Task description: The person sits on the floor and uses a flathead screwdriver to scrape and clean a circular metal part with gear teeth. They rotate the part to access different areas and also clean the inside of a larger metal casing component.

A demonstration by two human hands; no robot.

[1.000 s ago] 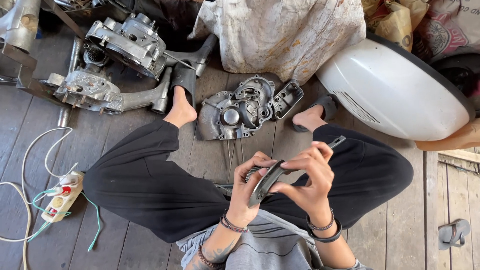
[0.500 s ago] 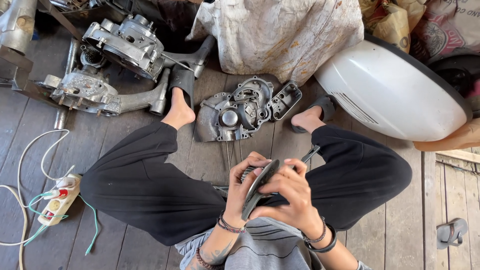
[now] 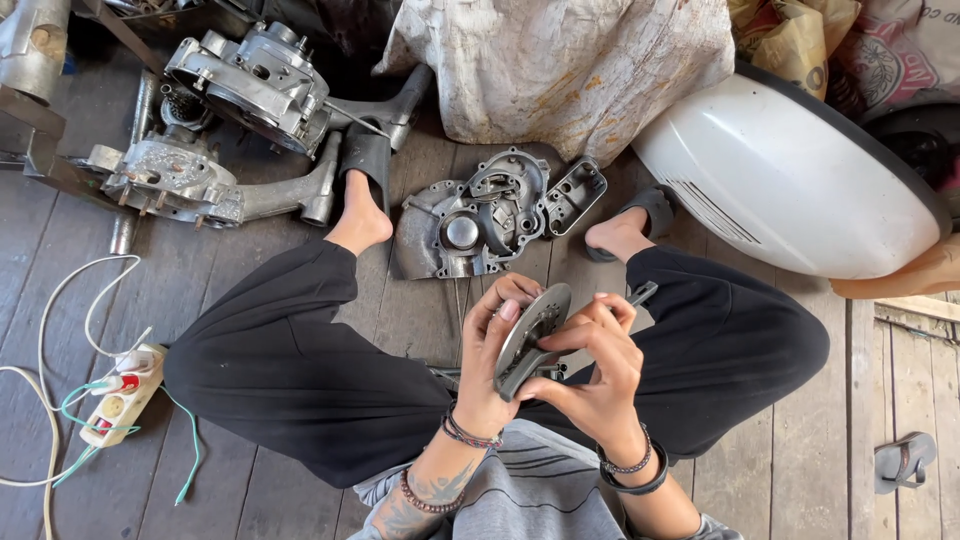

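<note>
Seated cross-legged on a plank floor [image 3: 800, 470], a person in black trousers holds a round metal plate [image 3: 530, 340] up over the lap, edge-on to the camera, apparently so that its face can be looked over closely. Largest near the plate is a white scooter body panel [image 3: 790, 180], lying up and to the right of it beyond the person's right knee. A stained cloth-covered bundle [image 3: 560, 70] stands straight ahead of the plate. Up and to the left of the plate lie two grey engine casings [image 3: 250, 85], one behind the other. An opened crankcase half [image 3: 480, 215] sits just beyond the plate, between the person's bare feet, close enough to crowd any reach forward. A white power strip [image 3: 120, 395] with trailing wires lies well to the left of the plate. A grey sandal [image 3: 905, 460] rests far to its right. The left hand [image 3: 490, 360] is closed around the plate's near rim, fingers curled over the top. The right hand [image 3: 595, 375] grips the plate from the other side, thumb pressed on its face, with a thin dark tool [image 3: 640, 294] jutting past its fingers.
</note>
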